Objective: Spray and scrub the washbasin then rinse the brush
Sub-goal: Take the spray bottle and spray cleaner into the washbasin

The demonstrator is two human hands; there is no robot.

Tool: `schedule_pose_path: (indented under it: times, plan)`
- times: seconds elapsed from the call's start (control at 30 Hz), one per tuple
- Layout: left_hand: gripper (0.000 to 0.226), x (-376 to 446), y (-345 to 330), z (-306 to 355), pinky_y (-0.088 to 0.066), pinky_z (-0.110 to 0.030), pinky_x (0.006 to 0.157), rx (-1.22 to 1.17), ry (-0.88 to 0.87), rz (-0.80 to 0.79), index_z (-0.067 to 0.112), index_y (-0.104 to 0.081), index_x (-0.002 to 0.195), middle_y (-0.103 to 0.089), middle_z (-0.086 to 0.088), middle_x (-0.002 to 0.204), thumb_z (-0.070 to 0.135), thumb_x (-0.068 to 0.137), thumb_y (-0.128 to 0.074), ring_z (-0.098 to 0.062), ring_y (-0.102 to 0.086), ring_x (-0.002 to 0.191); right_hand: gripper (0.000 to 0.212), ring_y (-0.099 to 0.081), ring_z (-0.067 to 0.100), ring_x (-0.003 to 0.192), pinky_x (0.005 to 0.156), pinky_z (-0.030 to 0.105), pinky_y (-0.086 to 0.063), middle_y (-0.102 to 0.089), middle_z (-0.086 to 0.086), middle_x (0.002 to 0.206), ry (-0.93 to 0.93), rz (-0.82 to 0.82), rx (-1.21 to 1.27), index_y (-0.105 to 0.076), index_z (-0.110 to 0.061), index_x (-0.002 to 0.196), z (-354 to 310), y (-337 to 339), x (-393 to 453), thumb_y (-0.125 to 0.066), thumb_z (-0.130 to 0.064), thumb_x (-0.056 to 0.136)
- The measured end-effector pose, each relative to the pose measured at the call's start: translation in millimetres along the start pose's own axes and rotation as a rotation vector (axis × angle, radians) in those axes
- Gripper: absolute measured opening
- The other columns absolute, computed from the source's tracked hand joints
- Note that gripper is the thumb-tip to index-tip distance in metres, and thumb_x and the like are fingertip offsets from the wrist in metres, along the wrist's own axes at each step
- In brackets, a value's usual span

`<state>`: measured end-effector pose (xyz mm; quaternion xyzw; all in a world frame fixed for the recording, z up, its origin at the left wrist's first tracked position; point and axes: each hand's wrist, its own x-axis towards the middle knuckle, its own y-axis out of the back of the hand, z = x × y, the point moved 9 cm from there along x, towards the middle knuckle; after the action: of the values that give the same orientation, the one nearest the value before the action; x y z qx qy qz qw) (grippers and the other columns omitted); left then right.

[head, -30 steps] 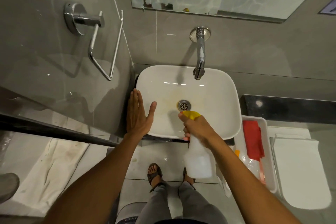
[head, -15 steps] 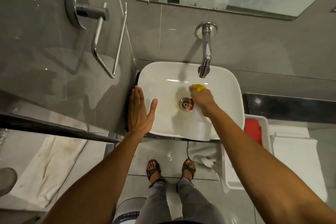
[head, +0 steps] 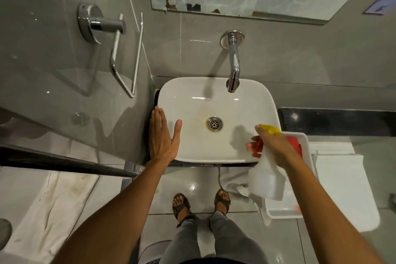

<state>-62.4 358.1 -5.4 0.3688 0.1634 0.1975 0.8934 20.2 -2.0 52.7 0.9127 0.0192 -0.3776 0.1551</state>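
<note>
The white washbasin (head: pixel 252 100) sits below a chrome tap (head: pixel 233 66), with a yellowish stain around its drain (head: pixel 214 124). My left hand (head: pixel 162 137) lies flat and open on the basin's left rim, fingers apart. My right hand (head: pixel 274 143) grips a translucent spray bottle (head: pixel 266 180) with a yellow and red trigger head, held at the basin's right front corner. No brush is visible.
A white tray (head: pixel 304 141) with a red cloth (head: pixel 293 142) stands right of the basin, beside a white toilet lid (head: pixel 342 188). A chrome towel holder (head: pixel 115 53) juts from the left wall. A glass partition edge runs at left. My sandalled feet stand below.
My right hand has pulled the spray bottle back from over the drain to the basin's right front corner. My left hand has stayed on the left rim.
</note>
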Motion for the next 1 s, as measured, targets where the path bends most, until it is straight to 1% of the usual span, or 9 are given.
schedule_pose_path:
  times: [0.17,0.3,0.47,0.57,0.67,0.73,0.8,0.87,1.0]
  plan:
    - [0.107,-0.1,0.4,-0.2,-0.006,-0.044,0.137,0.001,-0.001,0.014,0.022,0.004,0.173,0.005,0.001,0.183,0.091,0.092,-0.002,-0.019,0.001,0.169,0.016,-0.056,0.025,0.047,0.059,0.043,-0.06,-0.053,0.015,0.073,-0.004,-0.159,0.031,-0.062,-0.011,0.096,24.7,-58.0,-40.9,-0.065,-0.025,0.104]
    - [0.108,-1.0,1.9,2.3,-0.005,-0.043,0.137,0.0,-0.012,0.026,0.018,0.002,0.174,0.003,-0.001,0.183,0.09,0.093,-0.003,-0.02,0.0,0.169,0.018,-0.072,0.032,0.066,0.063,0.039,-0.062,-0.067,0.018,0.083,0.038,-0.263,0.008,-0.066,-0.012,0.102,17.8,-113.6,-57.4,-0.065,-0.03,0.104]
    - [0.094,-1.6,2.4,0.9,-0.011,-0.047,0.137,0.006,0.003,0.04,0.018,-0.002,0.174,-0.001,-0.002,0.183,0.076,0.102,-0.02,-0.025,-0.006,0.169,0.025,-0.066,0.033,0.059,0.084,0.059,-0.062,-0.063,0.011,0.069,0.064,-0.194,-0.053,-0.063,-0.012,0.087,-7.1,-138.9,-44.7,-0.066,-0.034,0.1]
    - [0.091,-0.4,1.9,1.6,-0.011,-0.047,0.137,0.006,0.006,0.05,0.019,-0.004,0.174,-0.003,-0.001,0.183,0.073,0.104,-0.025,-0.025,-0.007,0.169,0.033,-0.077,0.04,0.079,0.084,0.052,-0.062,-0.076,0.011,0.079,0.133,-0.172,-0.046,-0.071,-0.01,0.095,-26.1,-131.5,-36.4,-0.065,-0.042,0.099]
    - [0.09,-1.1,3.6,4.0,-0.01,-0.046,0.137,0.006,-0.001,0.063,0.02,-0.005,0.174,-0.004,0.0,0.183,0.073,0.104,-0.025,-0.025,-0.007,0.169,0.024,-0.067,0.028,0.058,0.082,0.055,-0.065,-0.071,0.01,0.082,0.209,-0.122,0.004,-0.074,-0.017,0.094,-35.2,-109.6,-28.0,-0.065,-0.039,0.098]
    - [0.092,-2.7,4.2,5.5,-0.008,-0.046,0.137,0.009,-0.009,0.066,0.019,-0.006,0.174,-0.004,-0.001,0.183,0.074,0.102,-0.022,-0.025,-0.007,0.169,0.017,-0.067,0.021,0.058,0.081,0.055,-0.066,-0.069,0.006,0.081,0.227,-0.075,0.094,-0.076,-0.028,0.09,-33.7,-88.0,-22.9,-0.068,-0.041,0.097]
    - [0.095,-3.4,4.0,6.9,-0.006,-0.047,0.137,0.032,-0.019,0.067,0.018,-0.006,0.174,-0.004,-0.002,0.183,0.076,0.101,-0.019,-0.025,-0.005,0.169,0.02,-0.079,0.031,0.079,0.088,0.053,-0.064,-0.072,0.004,0.075,0.266,-0.04,0.148,-0.077,-0.031,0.098,-31.8,-63.6,-18.4,-0.066,-0.048,0.097]
    - [0.098,-3.4,3.9,9.7,-0.003,-0.047,0.137,0.079,-0.033,0.074,0.016,-0.006,0.174,-0.004,-0.004,0.183,0.079,0.1,-0.014,-0.025,-0.004,0.169,0.038,-0.079,0.035,0.089,0.09,0.054,-0.064,-0.077,0.006,0.077,0.28,-0.025,0.194,-0.073,-0.018,0.115,-24.9,-36.7,-12.2,-0.061,-0.051,0.1]
    - [0.097,-5.6,4.6,32.4,-0.003,-0.05,0.137,0.225,-0.188,0.098,0.008,-0.016,0.172,-0.013,-0.01,0.181,0.077,0.103,-0.011,-0.025,-0.009,0.169,0.044,-0.076,0.045,0.098,0.088,0.049,-0.061,-0.077,0.015,0.08,0.296,0.023,0.303,-0.067,-0.011,0.09,-3.1,24.7,3.8,-0.061,-0.053,0.101]
